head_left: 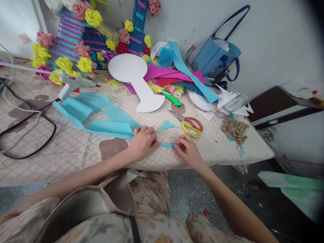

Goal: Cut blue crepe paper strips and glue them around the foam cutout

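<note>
My left hand (143,143) presses closed on a narrow light-blue crepe paper strip (167,145) near the table's front edge. Pinched between the fingertips of my right hand (188,151) is the strip's other end, so a short flat length shows between the hands. A longer, folded light-blue crepe paper piece (108,127) stretches leftward from my left hand. Just beyond the hands lies a small pointed blue scrap (167,125). Scissors (193,127) with one red and one yellow handle rest behind my right hand.
A hot glue gun (72,84) and its cables lie on the left. Behind stand decorations with paper flowers (64,63), a white cardboard cutout (138,82), a green cutter (172,98) and coloured paper (174,74). Peanuts (235,130), a plastic bottle (234,104) and a blue bag (215,55) are right.
</note>
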`<state>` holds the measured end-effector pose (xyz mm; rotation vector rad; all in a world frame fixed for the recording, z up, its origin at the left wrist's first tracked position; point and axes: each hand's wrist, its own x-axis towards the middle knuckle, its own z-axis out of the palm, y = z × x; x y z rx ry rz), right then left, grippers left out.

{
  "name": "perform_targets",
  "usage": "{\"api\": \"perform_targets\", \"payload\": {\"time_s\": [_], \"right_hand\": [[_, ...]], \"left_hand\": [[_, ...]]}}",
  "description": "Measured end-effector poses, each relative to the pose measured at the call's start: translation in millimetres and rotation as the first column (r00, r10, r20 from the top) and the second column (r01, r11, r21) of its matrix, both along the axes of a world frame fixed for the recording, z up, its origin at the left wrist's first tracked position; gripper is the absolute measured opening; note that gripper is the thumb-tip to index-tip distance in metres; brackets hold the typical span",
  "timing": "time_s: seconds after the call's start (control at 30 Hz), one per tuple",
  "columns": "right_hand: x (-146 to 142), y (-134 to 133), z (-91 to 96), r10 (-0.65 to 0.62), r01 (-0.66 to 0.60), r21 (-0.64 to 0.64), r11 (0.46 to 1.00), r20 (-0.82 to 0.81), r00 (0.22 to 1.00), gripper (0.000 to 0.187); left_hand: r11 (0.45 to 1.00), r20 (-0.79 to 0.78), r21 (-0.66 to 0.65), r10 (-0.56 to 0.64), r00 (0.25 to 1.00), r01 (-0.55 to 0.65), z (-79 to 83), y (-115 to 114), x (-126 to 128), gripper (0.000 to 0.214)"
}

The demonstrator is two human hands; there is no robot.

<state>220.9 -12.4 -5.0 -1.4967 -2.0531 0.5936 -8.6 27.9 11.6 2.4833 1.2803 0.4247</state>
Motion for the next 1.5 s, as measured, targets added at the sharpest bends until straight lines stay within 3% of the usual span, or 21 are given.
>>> {"api": "perform_targets", "payload": {"time_s": [0.63, 0.77, 0.87, 1.17, 1.37, 1.5], "right_hand": [[-0.9, -0.8, -5.0, -0.016, 0.016, 0.023, 1.000, 0.006, 1.000, 0.007], [-1.0, -0.5, -3.3, -0.038, 0.038, 0.017, 0.999, 0.011, 0.999, 0.007], [0.6, 0.5, -1.7, -0.056, 0.056, 0.002, 0.998, 0.007, 0.998, 0.010], [3.4, 2.2, 1.8, -0.046, 0.046, -0.019, 0.999, 0.004, 0.999, 0.009], [-0.2, 0.5, 0.4, -0.042, 0.042, 0.002, 0.999, 0.021, 0.999, 0.010], [-13.6, -1.1, -1.8, -0.121, 0.114, 0.086, 0.990, 0.090, 0.989, 0.023]], "left_hand": [[0.998, -0.017, 0.064, 0.006, 1.000, -0.005, -3.4, -0.9, 0.3, 0.015], [0.997, 0.028, 0.072, 0.021, 0.999, -0.023, -5.6, -3.8, 2.7, 0.005], [0.990, 0.077, 0.134, -0.047, 0.996, 0.037, -10.2, -6.0, 5.8, 0.017], [0.916, 0.020, 0.289, -0.297, 0.955, 0.279, -20.4, -4.2, 1.2, 0.027], [0.817, -0.167, 0.417, -0.361, 0.918, 0.397, -17.1, -8.6, -7.0, 0.026], [0.791, -0.209, 0.443, -0.366, 0.907, 0.422, -17.3, -8.5, -8.2, 0.030]]}}
